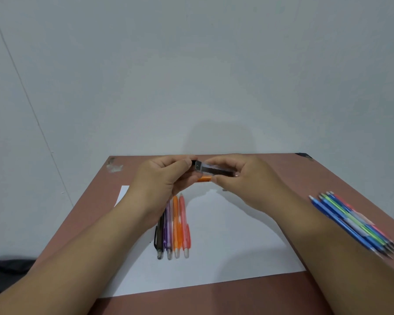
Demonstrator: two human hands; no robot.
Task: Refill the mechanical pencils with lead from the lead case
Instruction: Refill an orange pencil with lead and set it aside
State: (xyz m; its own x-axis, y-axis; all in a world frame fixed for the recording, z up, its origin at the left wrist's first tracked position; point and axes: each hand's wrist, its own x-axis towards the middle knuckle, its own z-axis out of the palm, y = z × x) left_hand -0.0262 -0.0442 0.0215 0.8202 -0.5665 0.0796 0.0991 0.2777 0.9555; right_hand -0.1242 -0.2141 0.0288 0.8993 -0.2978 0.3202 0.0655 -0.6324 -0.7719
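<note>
Pale wall behind a reddish-brown table (248, 298) with a white sheet (225, 246) on it.

Both hands hold a clear lead case (214, 170) above the sheet: the left hand (162, 178) pinches its dark cap end, the right hand (243, 178) has its grip curled round the body, with something orange (204, 178) just beneath. Four pencils (173, 228) lie side by side on the sheet; a second bundle of pencils (355, 223) lies on the table's right side.

Setting: brown table (248, 298) against a pale wall (191, 76).
White paper (237, 246) lies flat on table centre. Whitish scuff (114, 167) at far left corner; dark fitting (304, 155) at far right corner. Dark cloth (7, 273) at lower left, off the table.
</note>
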